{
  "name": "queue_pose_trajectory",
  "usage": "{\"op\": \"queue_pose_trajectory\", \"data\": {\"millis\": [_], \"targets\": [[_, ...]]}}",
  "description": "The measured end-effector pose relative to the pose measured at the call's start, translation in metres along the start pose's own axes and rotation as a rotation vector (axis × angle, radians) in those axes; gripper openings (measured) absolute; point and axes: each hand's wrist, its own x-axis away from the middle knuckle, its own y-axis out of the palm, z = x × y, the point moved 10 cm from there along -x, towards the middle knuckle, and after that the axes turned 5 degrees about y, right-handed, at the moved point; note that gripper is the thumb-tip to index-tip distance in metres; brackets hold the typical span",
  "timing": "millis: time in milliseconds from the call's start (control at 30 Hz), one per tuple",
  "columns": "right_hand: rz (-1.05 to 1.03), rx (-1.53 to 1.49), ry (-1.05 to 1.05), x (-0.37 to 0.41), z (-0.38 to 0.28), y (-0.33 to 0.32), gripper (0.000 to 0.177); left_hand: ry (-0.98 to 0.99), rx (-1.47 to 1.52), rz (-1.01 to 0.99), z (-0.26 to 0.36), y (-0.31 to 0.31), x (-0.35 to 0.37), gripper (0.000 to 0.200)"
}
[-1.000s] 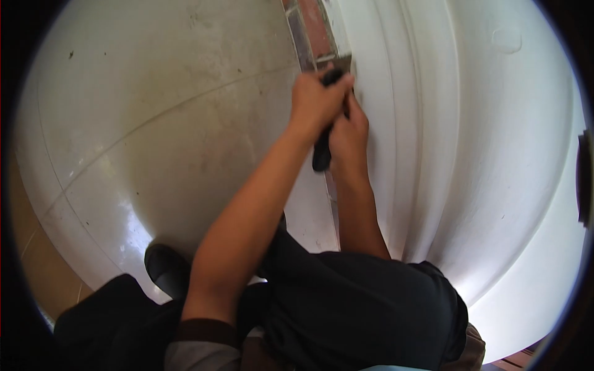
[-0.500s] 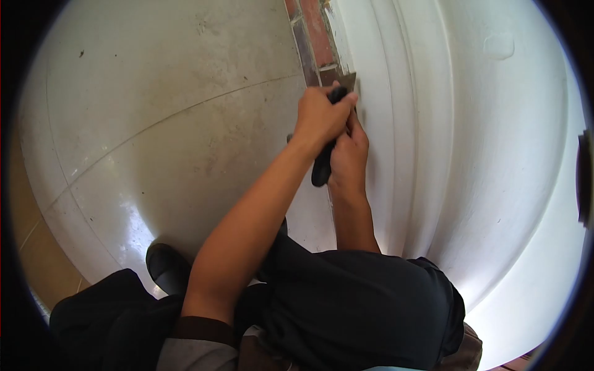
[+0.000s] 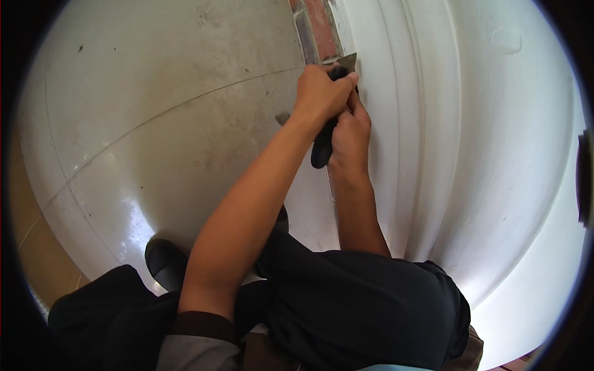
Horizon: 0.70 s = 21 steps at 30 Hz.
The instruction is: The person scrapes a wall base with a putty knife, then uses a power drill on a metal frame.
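Note:
My left hand [image 3: 320, 93] is closed around the upper part of a black-handled scraper [image 3: 322, 148]. Its flat metal blade [image 3: 349, 61] points up and to the right, at the base of the white moulding. Against the handle's right side, my right hand [image 3: 351, 137] is closed too, its fingers partly hidden behind the left hand. The handle's rounded lower end shows between my wrists. From behind my left forearm a small grey tip [image 3: 282, 117] sticks out; what it belongs to is hidden.
A strip of reddish brick tiles [image 3: 322, 28] runs between the pale, stained floor tiles [image 3: 185, 68] and the curved white moulding [image 3: 427, 123]. My dark-clothed knee [image 3: 371, 303] is close to the moulding. A black shoe [image 3: 166, 263] rests on the floor at left.
Both hands and the scraper have moved slightly up and away along the brick strip. More of the grey tip shows beside my left forearm.

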Motion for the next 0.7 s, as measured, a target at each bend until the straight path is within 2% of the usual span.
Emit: {"op": "queue_pose_trajectory", "data": {"millis": [67,100,233,333,367,400,433,467,600,700], "targets": [[0.005,-0.002,-0.027,-0.001,-0.001,0.0,0.038,-0.035,-0.003,-0.039,0.008,0.0,0.001,0.04],[0.018,-0.032,-0.078,0.003,-0.005,-0.002,0.037,-0.023,-0.054,-0.045,0.016,0.001,0.009,0.039],[0.003,-0.1,-0.052,0.005,-0.007,0.007,0.038,0.064,-0.063,0.015,0.018,0.001,0.008,0.037],[0.02,-0.039,-0.011,0.011,0.004,-0.003,0.038,-0.095,0.001,-0.08,0.019,-0.004,0.011,0.036],[0.019,-0.044,-0.031,0.011,0.005,-0.005,0.038,0.034,-0.038,-0.043,0.016,-0.002,0.008,0.038],[0.018,-0.052,-0.054,0.009,0.001,-0.005,0.039,0.05,-0.04,-0.032,0.018,-0.001,0.01,0.039],[0.016,0.003,0.022,0.017,-0.003,-0.008,0.038,0.056,-0.039,-0.027,0.017,0.004,0.017,0.039],[0.034,0.025,-0.017,0.018,-0.003,-0.015,0.038,0.059,-0.032,-0.023,0.015,0.008,0.024,0.04],[0.036,0.121,-0.015,0.009,-0.007,-0.013,0.039,0.194,-0.042,0.156,0.003,0.006,0.018,0.038],[0.008,0.109,0.087,0.005,0.0,-0.008,0.04,-0.007,0.027,0.023,0.016,-0.003,0.006,0.039]]}}
